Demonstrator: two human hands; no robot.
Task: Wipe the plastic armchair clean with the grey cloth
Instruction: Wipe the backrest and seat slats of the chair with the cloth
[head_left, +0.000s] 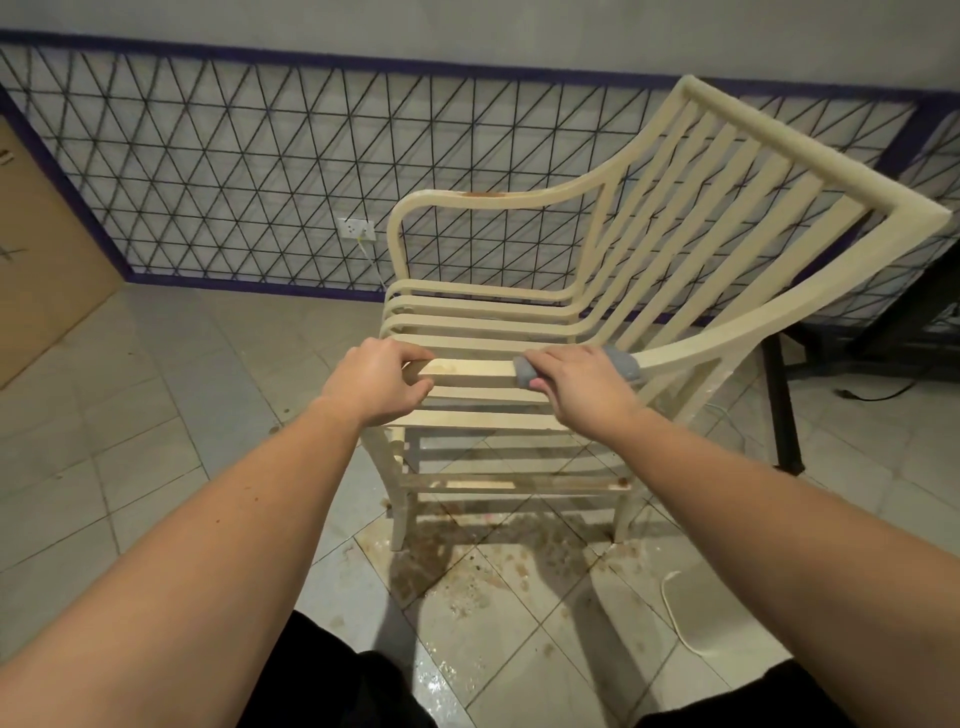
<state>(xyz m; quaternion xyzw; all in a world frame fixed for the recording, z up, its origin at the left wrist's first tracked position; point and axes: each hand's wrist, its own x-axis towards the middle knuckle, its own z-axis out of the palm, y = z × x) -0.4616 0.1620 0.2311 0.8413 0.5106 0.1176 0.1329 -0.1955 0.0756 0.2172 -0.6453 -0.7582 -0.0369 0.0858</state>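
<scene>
A cream plastic armchair (670, 218) with slatted seat and back stands in front of me, seen from its side. My left hand (376, 382) grips the front end of the near armrest (467, 371). My right hand (576, 387) holds the grey cloth (621, 362) wrapped round the same armrest, further back toward the backrest. The cloth shows on both sides of that hand. A brown stain sits on the far armrest.
Brown dirt and wet patches lie on the tiled floor (156, 415) under and before the chair. A white lid-like object (711, 613) lies at the lower right. Dark table legs (784, 405) stand right of the chair. A patterned wall with a socket (356, 228) is behind.
</scene>
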